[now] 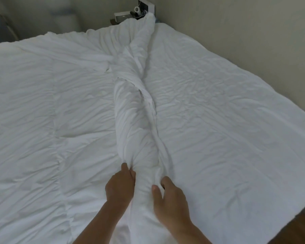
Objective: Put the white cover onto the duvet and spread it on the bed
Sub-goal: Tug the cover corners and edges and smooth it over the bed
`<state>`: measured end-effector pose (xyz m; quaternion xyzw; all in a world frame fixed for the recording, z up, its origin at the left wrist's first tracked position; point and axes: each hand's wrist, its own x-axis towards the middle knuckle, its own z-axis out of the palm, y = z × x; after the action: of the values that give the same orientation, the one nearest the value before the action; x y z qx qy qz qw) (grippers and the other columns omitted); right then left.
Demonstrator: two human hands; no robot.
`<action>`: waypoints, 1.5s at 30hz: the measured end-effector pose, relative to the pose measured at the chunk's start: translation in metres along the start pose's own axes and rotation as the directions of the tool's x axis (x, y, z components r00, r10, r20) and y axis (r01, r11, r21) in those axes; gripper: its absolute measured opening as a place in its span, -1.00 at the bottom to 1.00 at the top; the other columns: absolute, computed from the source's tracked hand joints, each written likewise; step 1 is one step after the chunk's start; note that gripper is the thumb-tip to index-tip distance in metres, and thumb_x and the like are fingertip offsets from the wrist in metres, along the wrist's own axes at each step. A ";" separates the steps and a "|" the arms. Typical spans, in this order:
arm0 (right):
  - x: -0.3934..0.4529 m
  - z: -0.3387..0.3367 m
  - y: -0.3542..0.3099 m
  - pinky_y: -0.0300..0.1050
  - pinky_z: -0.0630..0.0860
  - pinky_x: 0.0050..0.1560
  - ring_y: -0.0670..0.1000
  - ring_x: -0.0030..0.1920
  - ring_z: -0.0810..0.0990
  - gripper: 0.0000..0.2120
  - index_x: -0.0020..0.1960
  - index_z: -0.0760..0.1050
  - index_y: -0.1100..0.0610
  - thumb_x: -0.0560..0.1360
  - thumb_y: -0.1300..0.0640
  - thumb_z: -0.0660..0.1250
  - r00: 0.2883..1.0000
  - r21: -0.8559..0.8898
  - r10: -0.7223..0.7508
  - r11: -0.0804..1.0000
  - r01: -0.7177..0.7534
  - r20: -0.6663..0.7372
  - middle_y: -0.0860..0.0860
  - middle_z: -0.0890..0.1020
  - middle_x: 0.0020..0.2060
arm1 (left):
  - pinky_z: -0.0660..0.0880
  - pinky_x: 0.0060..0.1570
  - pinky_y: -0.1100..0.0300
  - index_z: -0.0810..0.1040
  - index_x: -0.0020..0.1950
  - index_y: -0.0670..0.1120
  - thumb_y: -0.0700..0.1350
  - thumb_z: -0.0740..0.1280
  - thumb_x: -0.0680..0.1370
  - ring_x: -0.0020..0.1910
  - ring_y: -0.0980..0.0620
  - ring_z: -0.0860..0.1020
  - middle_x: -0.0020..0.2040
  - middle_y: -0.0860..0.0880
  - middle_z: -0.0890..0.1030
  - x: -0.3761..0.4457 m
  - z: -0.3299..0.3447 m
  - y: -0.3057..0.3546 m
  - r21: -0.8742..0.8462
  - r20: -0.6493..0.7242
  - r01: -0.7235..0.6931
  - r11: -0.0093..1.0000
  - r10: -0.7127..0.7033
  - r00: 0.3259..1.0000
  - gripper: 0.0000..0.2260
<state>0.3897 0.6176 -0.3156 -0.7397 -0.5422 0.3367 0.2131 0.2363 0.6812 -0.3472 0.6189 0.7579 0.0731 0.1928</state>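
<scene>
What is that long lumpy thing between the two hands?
In the head view, a long rolled-up ridge of white bedding lies between the left hand and the right hand. Both grip its near end, and it runs away up the bed.

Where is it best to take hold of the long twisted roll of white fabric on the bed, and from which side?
Probably at its near end, from both flanks. The twisted roll runs straight away toward the far wall, and is thick and raised here. The left hand and right hand already pinch its two sides there. The far end is beyond easy reach.
</scene>
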 end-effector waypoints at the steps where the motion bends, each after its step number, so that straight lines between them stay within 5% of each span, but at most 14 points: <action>1: 0.010 -0.002 0.006 -0.02 0.48 -0.13 0.01 -0.21 0.57 -0.66 -0.20 0.36 0.02 0.61 -0.18 0.20 0.999 0.038 0.035 0.999 -0.035 0.015 -0.07 0.52 -0.35 | 0.44 -0.22 0.10 0.31 0.05 -0.02 0.04 0.04 0.68 -0.21 -0.05 0.52 -0.30 0.07 0.44 0.001 -0.004 0.001 0.073 0.008 -0.017 0.997 0.016 1.000 -0.83; 5: 0.077 -0.014 0.045 0.02 0.56 0.10 0.11 0.05 0.63 -0.33 0.06 0.50 0.10 0.42 -0.51 0.21 0.900 0.119 0.437 0.893 -0.433 -0.001 0.02 0.64 -0.03 | 0.43 -0.25 0.12 0.35 0.17 -0.05 0.06 0.01 0.70 -0.28 -0.01 0.47 -0.29 0.07 0.45 0.005 0.002 0.012 0.132 0.067 -0.056 0.990 0.047 0.997 -0.76; 7: 0.103 -0.013 0.043 -0.09 0.59 -0.09 0.06 -0.05 0.61 -0.15 0.16 0.51 0.18 0.35 -0.58 0.26 0.867 0.180 0.469 0.850 -0.495 0.170 0.07 0.63 -0.04 | 0.41 -0.25 0.12 0.35 0.25 -0.06 0.06 0.00 0.70 -0.28 -0.01 0.48 -0.26 0.06 0.49 0.006 0.008 0.017 0.125 0.073 -0.044 0.991 0.035 0.997 -0.72; 10: 0.121 -0.013 0.022 -0.22 0.46 -0.36 0.03 -0.13 0.58 -0.45 0.24 0.52 0.29 0.55 -0.17 0.41 0.803 0.403 0.457 0.700 -0.590 0.382 0.12 0.63 0.00 | 0.38 -0.22 0.13 0.32 0.37 -0.07 0.07 0.01 0.70 -0.15 -0.05 0.60 -0.17 0.02 0.57 0.005 0.010 0.018 0.098 0.058 -0.007 0.995 0.001 0.998 -0.66; 12: 0.123 -0.013 0.021 -0.18 0.42 -0.34 -0.04 -0.28 0.48 -0.78 -0.12 0.53 0.20 0.58 0.06 0.41 0.899 0.435 0.379 0.787 -0.438 0.221 0.04 0.56 -0.25 | 0.39 -0.21 0.12 0.33 0.37 -0.06 0.06 0.01 0.70 -0.19 -0.03 0.57 -0.22 0.06 0.52 0.003 0.007 0.016 0.085 0.063 0.000 0.996 -0.005 0.998 -0.67; 15: 0.101 0.001 0.018 -0.19 0.32 -0.33 -0.13 -0.42 0.34 -0.58 -0.34 0.24 0.04 0.53 0.19 0.43 0.989 0.258 -0.018 0.965 0.055 -0.145 -0.11 0.36 -0.47 | 0.42 -0.19 0.10 0.37 0.19 -0.04 0.04 0.02 0.69 -0.29 0.04 0.46 -0.27 0.07 0.48 0.003 -0.007 0.012 0.037 0.096 0.067 0.997 -0.071 0.993 -0.77; 18: 0.068 0.009 0.000 -0.30 0.24 -0.36 -0.14 -0.43 0.29 -0.58 -0.31 0.17 0.02 0.48 0.23 0.40 0.899 0.212 -0.318 0.897 0.389 -0.303 -0.09 0.31 -0.46 | 0.48 -0.07 0.07 0.39 0.11 -0.04 0.00 0.08 0.68 -0.06 -0.05 0.56 -0.11 0.04 0.49 0.010 -0.038 0.017 0.179 0.145 0.133 0.975 -0.160 0.976 -0.83; 23: 0.044 0.002 -0.048 -0.31 0.21 -0.16 -0.12 -0.31 0.30 -0.74 -0.28 0.26 0.04 0.41 0.26 0.31 0.707 0.140 -0.596 0.719 0.681 -0.380 -0.11 0.37 -0.37 | 0.51 0.01 0.02 0.47 0.33 -0.12 -0.27 0.26 0.57 0.08 -0.10 0.55 0.16 -0.08 0.56 0.045 -0.085 0.074 -0.142 -0.384 -0.260 0.955 0.189 0.904 -0.67; 26: 0.029 0.010 -0.062 -0.26 0.24 -0.16 -0.13 -0.27 0.31 -0.86 -0.25 0.35 0.04 0.36 0.27 0.22 0.708 0.203 -0.661 0.679 0.705 -0.248 -0.12 0.45 -0.34 | 0.49 -0.10 0.08 0.54 0.08 -0.09 0.24 0.22 0.61 -0.09 -0.06 0.59 -0.08 -0.03 0.61 0.094 -0.085 0.122 0.118 0.111 -0.160 0.980 0.147 0.983 -0.60; 30: 0.040 0.015 -0.030 -0.24 0.41 -0.06 -0.27 -0.15 0.46 -0.96 -0.13 0.47 -0.03 0.46 0.04 0.33 0.854 0.344 -0.506 0.785 0.515 -0.121 -0.22 0.53 -0.21 | 0.37 -0.31 0.18 0.50 -0.20 -0.05 -0.14 0.36 0.53 -0.33 0.06 0.47 -0.28 0.05 0.50 0.110 -0.057 0.116 0.643 0.330 -0.331 0.690 0.141 0.933 -0.88; 33: 0.073 0.008 -0.004 0.04 0.54 0.22 -0.10 0.12 0.57 -0.53 0.11 0.50 -0.12 0.34 -0.38 0.30 0.970 0.647 0.241 0.734 -0.204 0.033 -0.17 0.55 0.13 | 0.41 -0.17 0.12 0.45 -0.07 -0.07 -0.13 0.26 0.60 -0.14 -0.06 0.61 -0.14 -0.05 0.62 0.110 -0.043 0.089 0.363 0.155 -0.318 0.876 0.279 0.948 -0.93; 35: 0.085 0.008 0.001 0.02 0.56 0.23 -0.03 0.08 0.63 -0.45 0.12 0.53 -0.04 0.35 -0.42 0.34 0.898 0.626 0.301 0.645 -0.439 0.320 -0.03 0.60 0.14 | 0.46 -0.19 0.10 0.40 -0.08 -0.10 -0.09 0.23 0.63 -0.20 -0.08 0.62 -0.20 -0.07 0.63 0.109 -0.042 0.077 0.009 0.026 -0.249 0.969 0.248 0.968 -0.87; 39: 0.089 0.004 -0.017 -0.24 0.48 -0.31 -0.07 -0.32 0.57 -0.66 -0.11 0.58 0.26 0.56 -0.04 0.41 0.950 0.554 0.142 0.784 -0.280 0.278 -0.03 0.61 -0.33 | 0.44 -0.33 0.27 0.45 -0.13 -0.16 -0.14 0.26 0.62 -0.35 0.12 0.49 -0.32 0.09 0.53 0.093 -0.053 0.066 -0.644 -0.050 -0.050 0.763 0.023 0.998 -0.85; 45: 0.065 0.009 -0.047 -0.28 0.39 -0.34 -0.11 -0.40 0.43 -0.69 -0.32 0.41 0.16 0.52 0.24 0.45 0.976 0.449 -0.077 0.878 0.163 -0.204 0.04 0.50 -0.44 | 0.41 -0.25 0.12 0.46 -0.18 -0.10 -0.16 0.27 0.61 -0.31 0.04 0.41 -0.33 0.00 0.44 0.047 -0.081 0.052 -0.939 -0.092 0.004 0.343 -0.263 0.960 -0.83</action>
<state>0.3645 0.6936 -0.3072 -0.6597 -0.4695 0.3742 0.4520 0.2454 0.7482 -0.2640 0.3221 0.6467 0.5439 0.4269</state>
